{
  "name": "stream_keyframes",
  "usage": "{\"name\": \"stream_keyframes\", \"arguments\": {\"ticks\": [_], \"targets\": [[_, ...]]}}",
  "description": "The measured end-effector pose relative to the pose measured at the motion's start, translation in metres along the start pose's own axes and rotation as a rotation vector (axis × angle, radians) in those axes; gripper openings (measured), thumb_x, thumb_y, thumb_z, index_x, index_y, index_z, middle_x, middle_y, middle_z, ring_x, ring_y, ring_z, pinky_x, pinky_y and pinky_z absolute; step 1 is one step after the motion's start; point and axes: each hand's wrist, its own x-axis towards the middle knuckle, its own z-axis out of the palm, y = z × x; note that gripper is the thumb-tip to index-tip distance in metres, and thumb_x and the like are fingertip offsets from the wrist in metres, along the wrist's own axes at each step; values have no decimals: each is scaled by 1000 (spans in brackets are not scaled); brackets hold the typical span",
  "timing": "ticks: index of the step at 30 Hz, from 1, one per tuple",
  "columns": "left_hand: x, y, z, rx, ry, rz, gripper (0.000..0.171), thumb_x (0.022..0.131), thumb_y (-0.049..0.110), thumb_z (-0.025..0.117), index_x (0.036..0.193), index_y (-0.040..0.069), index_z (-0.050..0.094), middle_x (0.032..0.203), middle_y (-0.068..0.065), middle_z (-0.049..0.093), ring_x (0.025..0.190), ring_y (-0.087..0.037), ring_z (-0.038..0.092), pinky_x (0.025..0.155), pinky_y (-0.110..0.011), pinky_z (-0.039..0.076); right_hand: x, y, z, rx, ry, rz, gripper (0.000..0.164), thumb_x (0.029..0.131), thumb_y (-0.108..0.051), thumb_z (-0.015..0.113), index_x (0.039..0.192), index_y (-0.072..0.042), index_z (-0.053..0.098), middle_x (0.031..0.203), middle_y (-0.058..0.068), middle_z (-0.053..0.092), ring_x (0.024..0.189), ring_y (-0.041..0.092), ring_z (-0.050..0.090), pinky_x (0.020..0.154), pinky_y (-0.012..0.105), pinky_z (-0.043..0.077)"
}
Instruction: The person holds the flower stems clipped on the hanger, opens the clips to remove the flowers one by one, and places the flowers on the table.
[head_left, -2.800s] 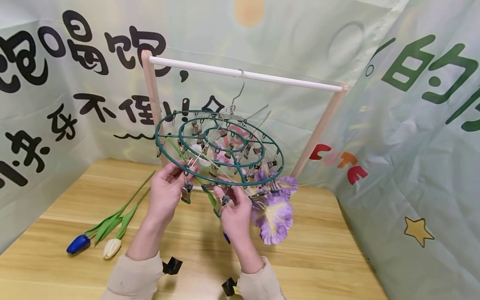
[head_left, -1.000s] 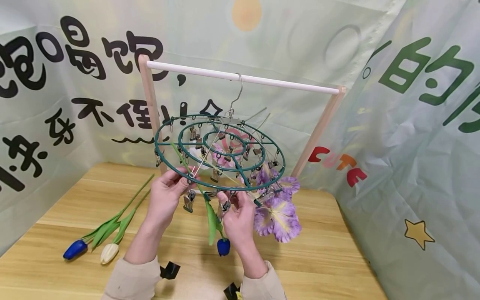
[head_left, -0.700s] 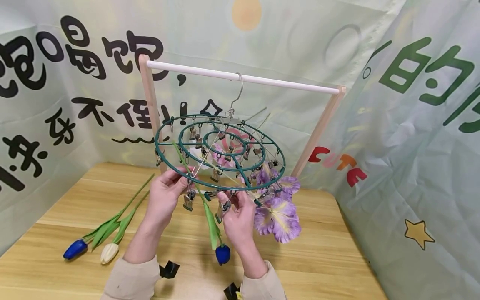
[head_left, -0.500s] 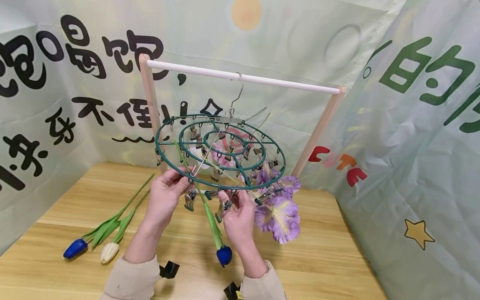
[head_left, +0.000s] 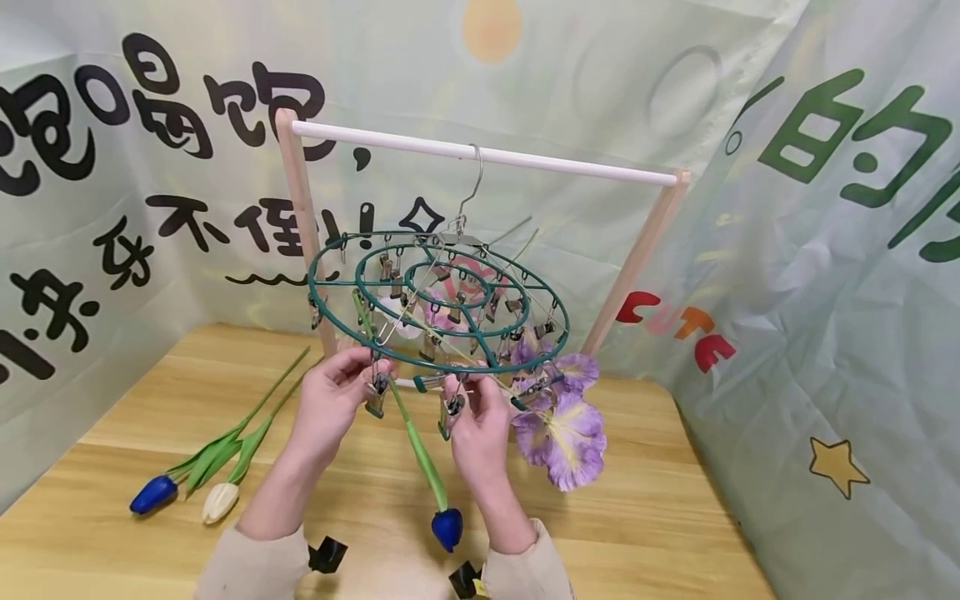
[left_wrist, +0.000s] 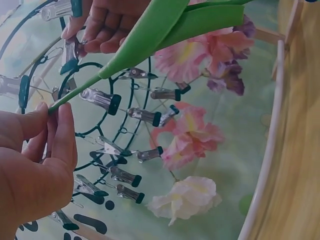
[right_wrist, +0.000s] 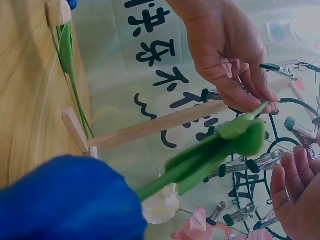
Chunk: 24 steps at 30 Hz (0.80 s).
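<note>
Left hand (head_left: 336,404) pinching the blue tulip (head_left: 425,454) near its stem's tip, bloom (head_left: 447,528) out between the wrists, right hand (head_left: 478,423) gripping a clip (head_left: 453,407) just beside! Looks light, stem springy, petals probably easily creased, so that bare stem is surely the place to hold

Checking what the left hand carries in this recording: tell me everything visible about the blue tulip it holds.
The blue tulip has a closed bloom, green leaves and a thin stem; it looks artificial. It slants bloom-down over the table, the left hand pinching its stem near the thin end. That end shows through the clip hanger's rings; whether they touch is unclear.
</note>
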Motion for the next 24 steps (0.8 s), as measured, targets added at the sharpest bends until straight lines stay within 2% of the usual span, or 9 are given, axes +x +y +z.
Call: {"name": "stream_keyframes", "arguments": {"ticks": [6,11,14,20,24], "targets": [[-4,-1,-7,-40,-27,-13,9,101,-5,61,108,-2,67,101,7,77,95,-10,74,84,-22,59,1,-1,0,31,-18,28,16,106,-5,58,101,10,58,80,8,56,59,5,47,53,19,41],[-11,-4,-15,-35,-32,-41,14,102,0,64,102,12,72,107,10,76,98,-7,71,86,-22,59,2,0,0,35,-17,-2,14,104,-2,60,97,10,59,75,20,58,57,4,47,50,18,40],[-13,-5,-21,-42,-34,-62,12,101,5,67,100,15,73,109,10,75,100,-8,71,87,-23,59,3,-1,0,50,-15,-2,15,104,-2,61,96,11,59,74,22,59,57,4,48,50,17,40],[-15,-5,-37,-76,-45,-92,2,101,9,68,103,9,70,112,6,73,100,-9,71,89,-27,60,3,-3,-1,55,3,21,15,102,-2,63,94,11,60,74,6,60,57,4,50,50,17,41],[-15,-2,-52,-62,-63,-85,6,102,10,68,106,7,69,114,4,72,98,-10,72,89,-28,60,3,-4,-2,52,9,33,15,101,-1,65,94,11,60,75,4,60,58,4,52,50,17,42]]}}
